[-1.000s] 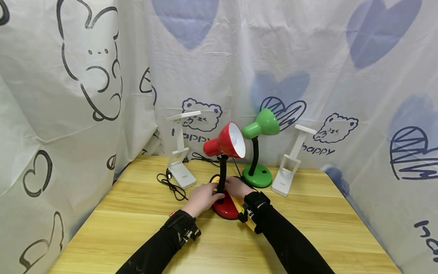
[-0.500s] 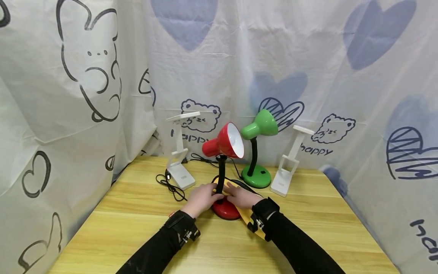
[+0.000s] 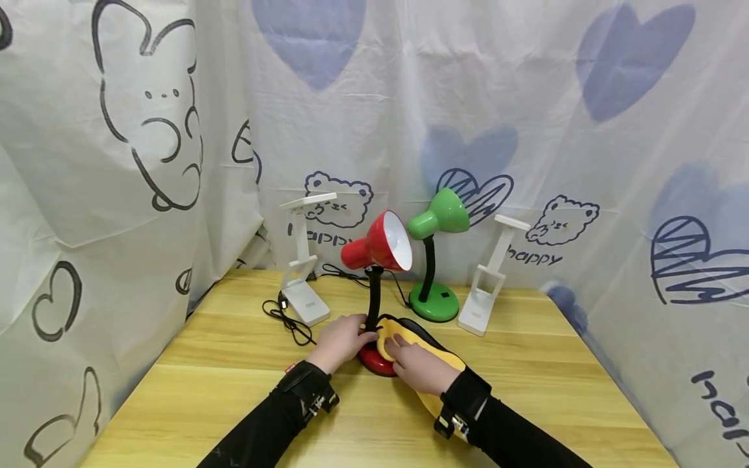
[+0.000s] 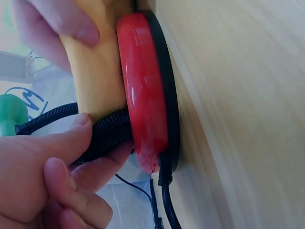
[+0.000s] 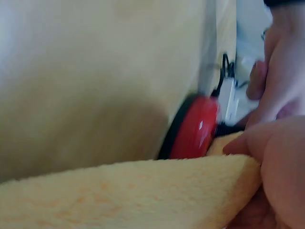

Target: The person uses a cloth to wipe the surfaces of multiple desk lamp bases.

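Note:
A red desk lamp [image 3: 376, 249] with a black bendable neck stands mid-table. My left hand [image 3: 339, 341] grips the neck low down; in the left wrist view, thumb and fingers close around the ribbed neck [image 4: 112, 136], just above the red base [image 4: 143, 90]. A yellow cloth [image 3: 409, 335] with a dark underside lies against the base's right side. My right hand [image 3: 424, 369] holds this cloth on the base, and the rest of it trails under the wrist. In the right wrist view, the fuzzy cloth [image 5: 124, 195] hides part of the base [image 5: 198, 126].
Behind the red lamp stands a green desk lamp [image 3: 434, 302]. One white folding lamp [image 3: 307, 300] is at the back left with a coiled black cable [image 3: 287, 322]; another white lamp [image 3: 480, 309] is at the right. A printed curtain [image 3: 468, 78] hangs behind the wooden table [image 3: 234, 364].
My right hand has moved from behind the neck to the base's right side, nearer me, bringing the cloth along. My left hand keeps its hold on the neck.

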A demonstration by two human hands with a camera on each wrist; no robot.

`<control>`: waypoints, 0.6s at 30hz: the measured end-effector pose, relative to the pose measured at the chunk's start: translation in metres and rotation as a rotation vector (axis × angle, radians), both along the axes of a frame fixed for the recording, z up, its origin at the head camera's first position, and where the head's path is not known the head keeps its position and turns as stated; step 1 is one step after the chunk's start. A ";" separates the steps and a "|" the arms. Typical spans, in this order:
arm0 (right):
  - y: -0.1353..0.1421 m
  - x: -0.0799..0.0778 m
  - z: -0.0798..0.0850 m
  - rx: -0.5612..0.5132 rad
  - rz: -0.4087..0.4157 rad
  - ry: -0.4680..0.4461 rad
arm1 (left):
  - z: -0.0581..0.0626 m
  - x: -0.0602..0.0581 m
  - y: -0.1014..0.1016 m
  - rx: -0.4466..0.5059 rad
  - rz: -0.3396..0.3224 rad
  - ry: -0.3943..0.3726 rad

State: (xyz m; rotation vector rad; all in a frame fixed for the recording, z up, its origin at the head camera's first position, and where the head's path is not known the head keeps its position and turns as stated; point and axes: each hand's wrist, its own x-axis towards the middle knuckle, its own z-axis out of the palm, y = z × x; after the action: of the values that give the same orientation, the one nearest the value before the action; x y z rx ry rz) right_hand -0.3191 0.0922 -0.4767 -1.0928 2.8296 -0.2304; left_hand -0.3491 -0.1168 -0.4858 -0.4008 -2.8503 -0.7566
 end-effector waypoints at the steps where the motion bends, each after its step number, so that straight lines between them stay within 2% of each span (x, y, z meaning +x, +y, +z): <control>1: 0.001 0.006 0.001 -0.003 0.005 -0.020 | 0.000 0.000 0.000 -0.002 0.003 -0.002; 5: 0.003 0.028 0.006 -0.020 0.011 -0.147 | -0.001 -0.001 0.000 -0.013 0.011 -0.014; 9: 0.003 0.035 0.005 -0.038 0.007 -0.194 | -0.002 -0.002 -0.001 -0.021 0.023 -0.024; 14: 0.006 0.023 -0.003 -0.093 -0.021 -0.164 | -0.002 -0.001 -0.001 -0.011 0.014 -0.020; 18: 0.006 0.005 -0.008 -0.106 -0.019 -0.086 | 0.000 0.001 0.000 -0.006 0.006 0.000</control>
State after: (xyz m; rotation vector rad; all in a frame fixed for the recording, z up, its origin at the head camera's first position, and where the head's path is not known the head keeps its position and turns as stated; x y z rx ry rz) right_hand -0.3142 0.0985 -0.4847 -1.0488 2.7805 -0.4236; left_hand -0.3482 -0.1164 -0.4856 -0.3927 -2.8530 -0.7472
